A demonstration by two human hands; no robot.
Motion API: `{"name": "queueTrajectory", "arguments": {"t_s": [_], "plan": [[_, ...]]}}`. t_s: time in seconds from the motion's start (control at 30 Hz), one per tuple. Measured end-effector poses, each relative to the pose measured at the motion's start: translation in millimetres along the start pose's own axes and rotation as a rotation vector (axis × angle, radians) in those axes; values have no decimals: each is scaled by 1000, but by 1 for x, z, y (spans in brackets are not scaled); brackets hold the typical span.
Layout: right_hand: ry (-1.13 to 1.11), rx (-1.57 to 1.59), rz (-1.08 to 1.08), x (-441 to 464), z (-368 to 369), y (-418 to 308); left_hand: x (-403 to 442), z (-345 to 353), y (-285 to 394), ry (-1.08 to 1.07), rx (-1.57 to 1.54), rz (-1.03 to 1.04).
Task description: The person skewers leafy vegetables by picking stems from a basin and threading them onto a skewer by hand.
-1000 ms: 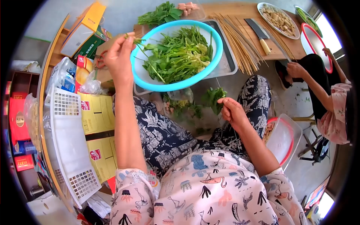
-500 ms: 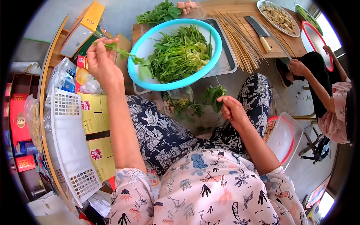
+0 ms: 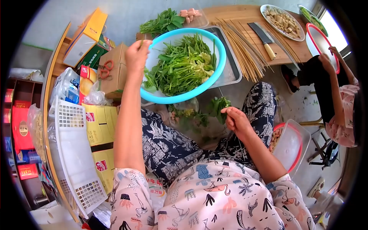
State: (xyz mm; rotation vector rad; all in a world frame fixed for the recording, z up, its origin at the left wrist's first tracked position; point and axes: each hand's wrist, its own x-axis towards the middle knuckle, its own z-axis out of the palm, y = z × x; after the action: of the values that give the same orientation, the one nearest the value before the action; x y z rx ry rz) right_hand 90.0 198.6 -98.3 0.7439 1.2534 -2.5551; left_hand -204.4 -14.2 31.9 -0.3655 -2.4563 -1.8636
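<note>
My left hand (image 3: pixel 137 56) is closed at the left rim of a blue-rimmed basin (image 3: pixel 221 57). Its fingers pinch a sprig of leafy greens (image 3: pixel 148 79) that hangs down by the basin's inner wall; part of the stem is hidden behind the hand. Inside the basin lies a heap of leafy green stems (image 3: pixel 184 63). Over my lap, my right hand (image 3: pixel 237 118) is closed round a thin skewer (image 3: pixel 240 141). A bunch of leaves (image 3: pixel 219 109) is threaded on that skewer, just past my fingertips.
The basin rests on a metal tray (image 3: pixel 233 69). On the wooden table are bare skewers (image 3: pixel 241 48), a cleaver (image 3: pixel 262 36) and a plate of cut pieces (image 3: pixel 283 23). Scissors (image 3: pixel 106 69) lie on a carton at left. Another person's hands (image 3: pixel 330 61) are beside a red-rimmed basin (image 3: pixel 326 42).
My left hand has swung right, from beside the cartons to the basin's rim, with the sprig. My right hand stays nearly still. The other person's hand has moved away from the skewers.
</note>
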Motion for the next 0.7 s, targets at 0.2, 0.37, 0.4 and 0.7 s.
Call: {"name": "queueTrajectory", "arguments": {"t_s": [0.2,0.37,0.4,0.7], "plan": [[25,11,-7,1,0,-1,56,63,-51,-222,437,132],[37,72,12,-2,-4,-2,56,89,-66,-230,892,42],[35,96,18,-2,-4,-3,56,91,-71,-185,916,116],[18,117,46,-4,-3,-6,49,63,-79,-187,615,-46]]}}
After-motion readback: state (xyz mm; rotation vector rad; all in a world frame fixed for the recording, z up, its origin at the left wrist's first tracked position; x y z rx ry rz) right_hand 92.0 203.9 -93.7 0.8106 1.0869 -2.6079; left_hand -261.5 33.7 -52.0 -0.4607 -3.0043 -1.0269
